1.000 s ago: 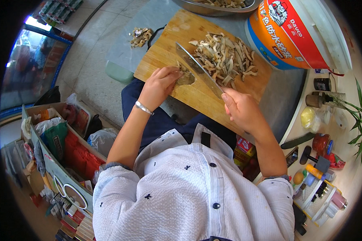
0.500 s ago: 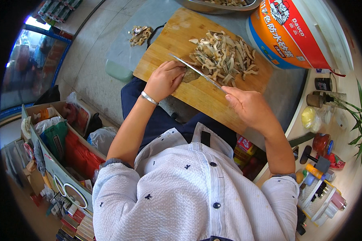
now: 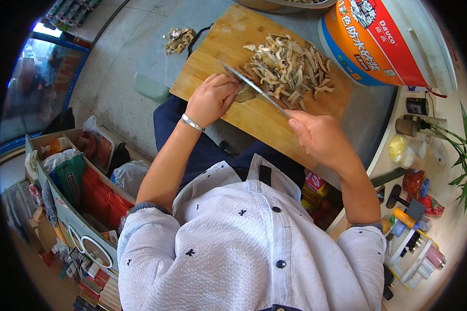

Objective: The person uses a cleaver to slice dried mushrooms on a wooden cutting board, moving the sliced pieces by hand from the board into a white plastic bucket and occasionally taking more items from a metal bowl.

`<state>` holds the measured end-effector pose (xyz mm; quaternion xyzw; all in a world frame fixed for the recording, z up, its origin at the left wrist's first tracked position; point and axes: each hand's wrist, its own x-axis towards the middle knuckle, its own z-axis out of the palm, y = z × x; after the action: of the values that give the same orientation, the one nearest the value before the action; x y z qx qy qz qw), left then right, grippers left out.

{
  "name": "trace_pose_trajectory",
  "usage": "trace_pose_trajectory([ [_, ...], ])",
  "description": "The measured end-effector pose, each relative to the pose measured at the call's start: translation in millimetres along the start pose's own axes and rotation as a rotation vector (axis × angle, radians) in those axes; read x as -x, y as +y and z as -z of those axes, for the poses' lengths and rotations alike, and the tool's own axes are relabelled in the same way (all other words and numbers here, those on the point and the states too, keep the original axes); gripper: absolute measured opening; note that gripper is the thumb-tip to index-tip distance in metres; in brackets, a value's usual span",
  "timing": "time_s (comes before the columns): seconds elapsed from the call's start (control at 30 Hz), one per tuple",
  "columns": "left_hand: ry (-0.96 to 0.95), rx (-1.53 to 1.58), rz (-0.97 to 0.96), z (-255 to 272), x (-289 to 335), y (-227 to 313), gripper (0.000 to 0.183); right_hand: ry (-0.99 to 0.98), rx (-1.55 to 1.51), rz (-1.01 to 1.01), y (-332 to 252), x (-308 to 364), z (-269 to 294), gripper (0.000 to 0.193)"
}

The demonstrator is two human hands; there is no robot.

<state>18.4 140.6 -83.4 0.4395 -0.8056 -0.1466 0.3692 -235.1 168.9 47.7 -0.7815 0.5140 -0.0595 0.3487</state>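
Note:
A wooden cutting board (image 3: 270,127) lies in front of me at a slant. My left hand (image 3: 210,99), a silver bracelet at its wrist, curls its fingers onto a grey-brown piece (image 3: 247,94) that looks like mushroom, pressing it to the board. In my right hand (image 3: 318,133) is the handle of a knife (image 3: 256,88). Its long blade points to the far left and lies just right of my left fingers, at the piece's edge. Beyond the blade spreads a heap of pale and grey-brown strips (image 3: 291,70), seemingly sliced mushroom. The right fingers hide most of the handle.
A large orange, red and blue bucket (image 3: 342,44) stands at the board's far right. Behind the board is a metal bowl (image 3: 275,6). Scraps (image 3: 178,40) lie far left, near a pale green box (image 3: 151,86). Jars (image 3: 416,184) and tools line the right-hand surface.
The knife blade tilts a little more steeply across the board, its tip slightly farther from me. Both hands keep nearly the same places and grips. The whole view has shifted slightly.

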Motion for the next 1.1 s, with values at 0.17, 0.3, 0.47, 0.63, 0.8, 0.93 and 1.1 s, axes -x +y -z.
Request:
trace_pose_trajectory([
  [0.17,-0.031,0.022,-0.028,2.8,-1.4,0.6,0.019,0.030,-0.044,-0.003,8.6,-16.9,-15.5,0.031],
  [0.3,-0.075,0.059,-0.040,8.2,-0.8,-3.2,0.021,0.035,-0.084,-0.074,6.9,-13.2,-13.2,0.032],
  [0.47,-0.068,0.030,-0.022,5.3,1.5,-6.8,0.020,-0.038,-0.024,-0.046,-2.9,0.9,-1.4,0.031],
  [0.63,-0.059,0.020,-0.047,6.0,-1.5,-5.5,0.017,0.012,-0.082,-0.049,5.1,-14.3,-16.8,0.031],
  [0.8,0.013,-0.027,-0.034,-0.8,3.3,-3.3,0.014,-0.007,-0.122,-0.065,6.6,-6.2,-1.4,0.031],
  [0.93,0.018,-0.062,-0.027,-1.4,3.4,-2.1,0.012,-0.039,-0.026,-0.019,0.1,-3.2,4.1,0.030],
  [1.1,0.024,-0.067,-0.023,-2.5,3.3,-1.1,0.011,0.027,-0.084,-0.020,9.0,-18.8,-19.3,0.031],
])
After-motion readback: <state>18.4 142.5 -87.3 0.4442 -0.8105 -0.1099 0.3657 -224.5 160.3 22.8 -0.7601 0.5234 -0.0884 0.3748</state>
